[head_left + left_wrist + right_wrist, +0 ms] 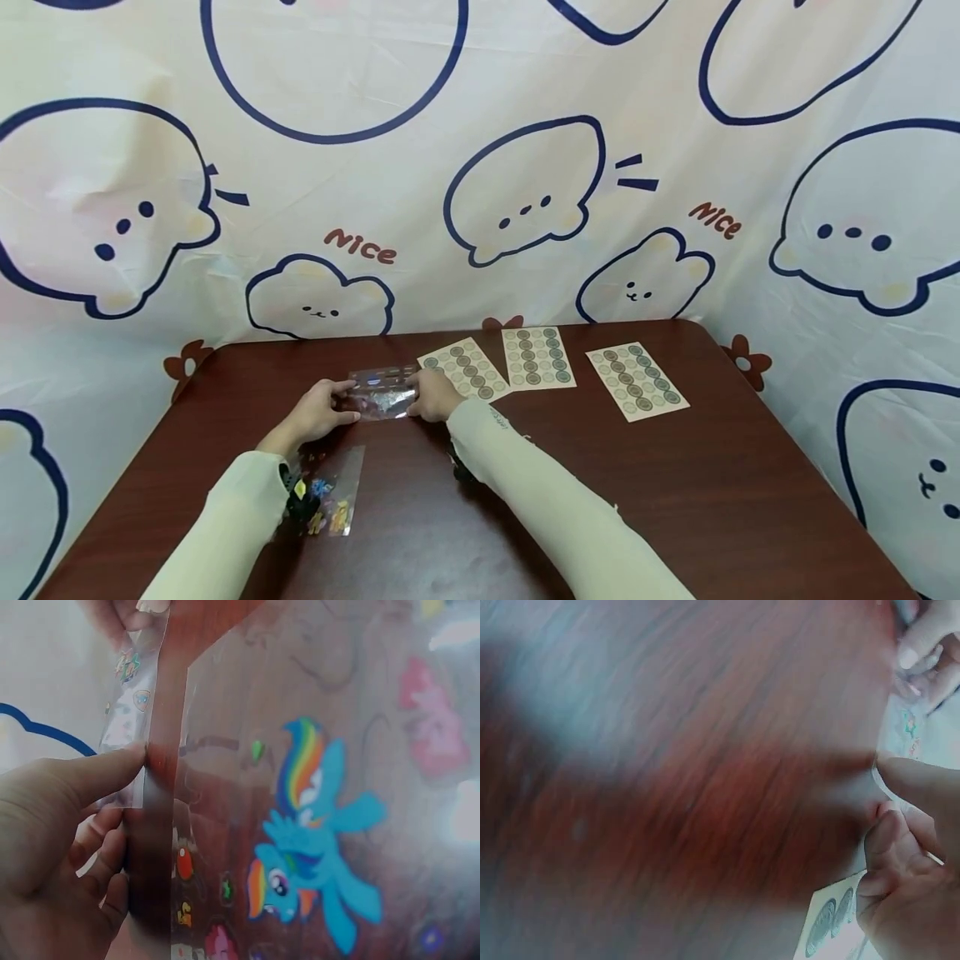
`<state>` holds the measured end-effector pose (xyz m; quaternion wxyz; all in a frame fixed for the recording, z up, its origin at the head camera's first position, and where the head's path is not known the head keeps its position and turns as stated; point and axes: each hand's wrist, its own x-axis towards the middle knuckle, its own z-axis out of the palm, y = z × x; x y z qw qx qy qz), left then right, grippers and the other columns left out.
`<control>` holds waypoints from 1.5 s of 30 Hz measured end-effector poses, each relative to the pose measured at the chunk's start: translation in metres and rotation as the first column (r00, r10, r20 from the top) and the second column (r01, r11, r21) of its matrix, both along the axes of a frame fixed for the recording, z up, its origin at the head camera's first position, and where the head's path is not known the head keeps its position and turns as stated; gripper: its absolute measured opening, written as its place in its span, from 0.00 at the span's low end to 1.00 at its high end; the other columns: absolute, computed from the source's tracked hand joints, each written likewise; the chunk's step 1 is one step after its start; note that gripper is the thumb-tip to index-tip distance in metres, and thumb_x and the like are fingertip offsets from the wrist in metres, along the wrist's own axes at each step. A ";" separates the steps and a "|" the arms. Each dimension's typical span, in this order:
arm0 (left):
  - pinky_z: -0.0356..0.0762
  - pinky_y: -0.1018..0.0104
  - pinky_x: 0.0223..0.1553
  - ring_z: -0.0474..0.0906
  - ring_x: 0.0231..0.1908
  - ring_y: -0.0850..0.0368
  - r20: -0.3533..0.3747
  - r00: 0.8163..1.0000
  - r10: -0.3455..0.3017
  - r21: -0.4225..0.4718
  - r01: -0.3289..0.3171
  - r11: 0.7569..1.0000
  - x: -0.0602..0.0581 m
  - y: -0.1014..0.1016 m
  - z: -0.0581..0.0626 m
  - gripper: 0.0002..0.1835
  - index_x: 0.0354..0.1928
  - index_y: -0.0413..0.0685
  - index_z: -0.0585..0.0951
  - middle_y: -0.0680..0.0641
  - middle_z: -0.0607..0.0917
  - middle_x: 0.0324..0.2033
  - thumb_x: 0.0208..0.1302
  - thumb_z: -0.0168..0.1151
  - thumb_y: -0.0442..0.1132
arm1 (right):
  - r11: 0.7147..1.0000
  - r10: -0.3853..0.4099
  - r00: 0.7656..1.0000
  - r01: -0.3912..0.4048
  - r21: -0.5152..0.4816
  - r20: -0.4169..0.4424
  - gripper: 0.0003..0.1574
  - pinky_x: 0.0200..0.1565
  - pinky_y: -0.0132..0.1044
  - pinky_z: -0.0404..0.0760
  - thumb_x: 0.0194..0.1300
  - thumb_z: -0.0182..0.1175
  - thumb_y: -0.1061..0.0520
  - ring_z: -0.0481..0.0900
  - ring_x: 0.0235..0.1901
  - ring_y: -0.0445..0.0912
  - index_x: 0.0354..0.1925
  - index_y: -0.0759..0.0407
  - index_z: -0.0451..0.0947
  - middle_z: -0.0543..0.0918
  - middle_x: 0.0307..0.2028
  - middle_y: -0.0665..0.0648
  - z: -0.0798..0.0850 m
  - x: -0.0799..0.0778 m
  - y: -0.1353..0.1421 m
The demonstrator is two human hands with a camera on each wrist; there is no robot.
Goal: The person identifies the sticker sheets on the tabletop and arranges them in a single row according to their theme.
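Note:
A small clear plastic sheet [384, 400] with little coloured stickers is held up between both hands over the table's far left part. My left hand [318, 410] pinches its left edge, thumb on the near face and fingers behind, as the left wrist view shows. At the opposite edge, my right hand [435, 395] grips the sheet between thumb and fingers. Under the left wrist lies another transparent sticker sheet [347, 492], partly hidden by the sleeve. Its blue rainbow-maned pony sticker [322, 840] appears large in the left wrist view.
Three cream sheets printed with rows of round coin-like circles lie toward the back: one left sheet [467, 367] beside the right hand, one middle sheet [537, 358], one right sheet [637, 382]. The brown table [675, 500] meets a cartoon-printed cloth [420, 192] behind.

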<state>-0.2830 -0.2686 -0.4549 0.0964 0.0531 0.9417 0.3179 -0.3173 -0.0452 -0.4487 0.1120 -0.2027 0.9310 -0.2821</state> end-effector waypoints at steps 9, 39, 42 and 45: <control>0.78 0.59 0.40 0.76 0.42 0.46 0.005 1.000 -0.023 0.043 0.022 0.999 0.002 -0.001 0.007 0.37 0.72 0.30 0.66 0.26 0.76 0.58 0.64 0.69 0.35 | 0.944 -0.040 0.979 0.103 -0.314 0.201 0.27 0.28 0.28 0.70 0.65 0.65 0.67 0.71 0.25 0.39 0.62 0.66 0.78 0.79 0.29 0.51 0.004 0.001 0.009; 0.74 0.63 0.34 0.75 0.41 0.48 -0.149 0.988 0.048 0.097 -0.034 0.995 0.037 0.012 0.028 0.27 0.68 0.35 0.73 0.33 0.77 0.52 0.70 0.62 0.37 | 0.932 0.062 0.997 -0.043 -0.359 0.041 0.26 0.25 0.26 0.68 0.64 0.67 0.64 0.69 0.21 0.36 0.60 0.67 0.79 0.79 0.26 0.49 0.022 0.022 0.033; 0.74 0.64 0.32 0.75 0.40 0.49 -0.162 0.986 0.038 0.095 -0.023 0.995 0.042 0.014 0.031 0.27 0.67 0.35 0.74 0.33 0.78 0.52 0.70 0.63 0.37 | 0.937 0.082 0.996 -0.071 -0.343 0.017 0.26 0.26 0.26 0.68 0.64 0.67 0.63 0.69 0.22 0.36 0.60 0.67 0.79 0.78 0.25 0.49 0.021 0.025 0.036; 0.73 0.65 0.30 0.75 0.38 0.51 -0.163 0.986 0.027 0.099 -0.011 0.995 0.047 0.016 0.034 0.27 0.67 0.35 0.74 0.33 0.78 0.51 0.70 0.64 0.38 | 0.944 0.106 0.994 -0.101 -0.313 0.000 0.26 0.29 0.26 0.70 0.65 0.68 0.62 0.70 0.23 0.36 0.60 0.66 0.80 0.79 0.25 0.48 0.021 0.029 0.040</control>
